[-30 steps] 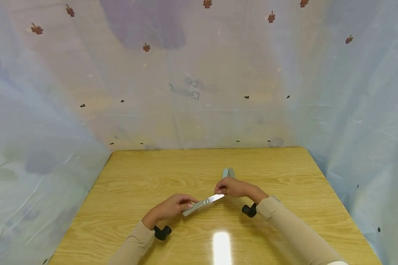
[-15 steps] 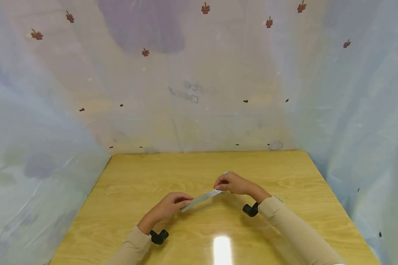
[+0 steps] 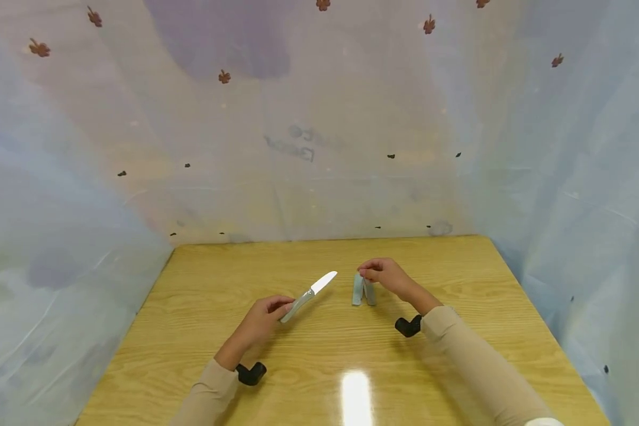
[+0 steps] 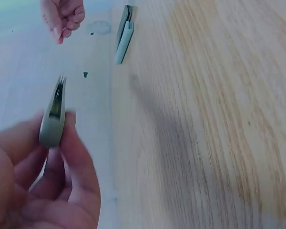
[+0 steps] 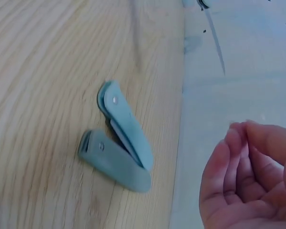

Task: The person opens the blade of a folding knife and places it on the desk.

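Note:
Between thumb and fingers, my left hand (image 3: 260, 324) grips the pale green handle of a folding knife (image 3: 296, 305). Its silver blade (image 3: 325, 282) is folded out and points up to the right, above the table. The left wrist view shows the handle's slot (image 4: 57, 106) facing the camera. My right hand (image 3: 389, 277) is over two more folding knives, fingers loosely curled, thumb near the fingertips and nothing held. In the right wrist view, one folded knife (image 5: 128, 126) and a second, greyer one (image 5: 117, 164) lie in a V on the wood.
The wooden table (image 3: 218, 278) ends at a hanging sheet (image 3: 319, 201) at the back, with more sheeting along both sides. A black wrist camera (image 3: 252, 374) sits under the left wrist, another camera (image 3: 407, 326) under the right. Light glares (image 3: 355, 396) on the near tabletop.
My right hand has let go of the knife blade and moved up and right over the two folded knives. My left hand has drawn slightly left, and the blade now points more upward.

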`<state>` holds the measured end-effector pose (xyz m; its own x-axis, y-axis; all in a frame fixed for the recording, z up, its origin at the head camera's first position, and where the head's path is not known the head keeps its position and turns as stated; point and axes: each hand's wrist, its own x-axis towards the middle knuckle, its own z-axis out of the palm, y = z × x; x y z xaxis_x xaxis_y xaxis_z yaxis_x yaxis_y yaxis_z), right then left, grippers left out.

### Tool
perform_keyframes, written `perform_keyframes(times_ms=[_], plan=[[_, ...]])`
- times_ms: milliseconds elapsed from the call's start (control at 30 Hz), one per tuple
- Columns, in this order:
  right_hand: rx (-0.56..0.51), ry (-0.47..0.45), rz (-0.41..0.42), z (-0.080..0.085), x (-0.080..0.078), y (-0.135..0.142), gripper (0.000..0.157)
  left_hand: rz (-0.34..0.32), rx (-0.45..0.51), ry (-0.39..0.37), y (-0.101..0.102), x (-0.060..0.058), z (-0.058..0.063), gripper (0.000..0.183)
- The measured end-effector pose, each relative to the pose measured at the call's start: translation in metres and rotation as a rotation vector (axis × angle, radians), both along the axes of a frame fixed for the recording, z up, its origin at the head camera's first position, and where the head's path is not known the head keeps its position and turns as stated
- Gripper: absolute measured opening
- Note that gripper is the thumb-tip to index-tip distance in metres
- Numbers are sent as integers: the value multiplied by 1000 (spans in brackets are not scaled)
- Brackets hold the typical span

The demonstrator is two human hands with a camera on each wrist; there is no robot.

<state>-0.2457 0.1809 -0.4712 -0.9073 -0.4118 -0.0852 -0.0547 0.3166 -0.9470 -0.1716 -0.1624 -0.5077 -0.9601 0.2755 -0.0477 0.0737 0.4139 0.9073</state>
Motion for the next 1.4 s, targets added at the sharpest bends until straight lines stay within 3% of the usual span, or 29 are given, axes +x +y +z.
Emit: perform_keyframes(times_ms=[200,367,533,667,900,1067,1400], plan=[[4,-29,-57,-3,1,8,30,206,124,-53,-5,-6,1,29],[42,-11,-44,-9,4,6,28,290,237,-132,-11,-13,-1,33],[203,65,-43,-12,10,-4,24,349,244,-165,-15,-20,-8,33],[310,82,-65,-19,11,-14,21,379,241,-167,-14,-25,-13,32],[383,35,-89,-28,15,-28,20,394,236,-147,-10,-31,-16,31],[420,107,-102,-25,20,-32,17,402,222,-132,-8,-32,-19,30],[447,135,-142,-29,21,-33,17,385,70,-61,-4,-31,-23,28]])
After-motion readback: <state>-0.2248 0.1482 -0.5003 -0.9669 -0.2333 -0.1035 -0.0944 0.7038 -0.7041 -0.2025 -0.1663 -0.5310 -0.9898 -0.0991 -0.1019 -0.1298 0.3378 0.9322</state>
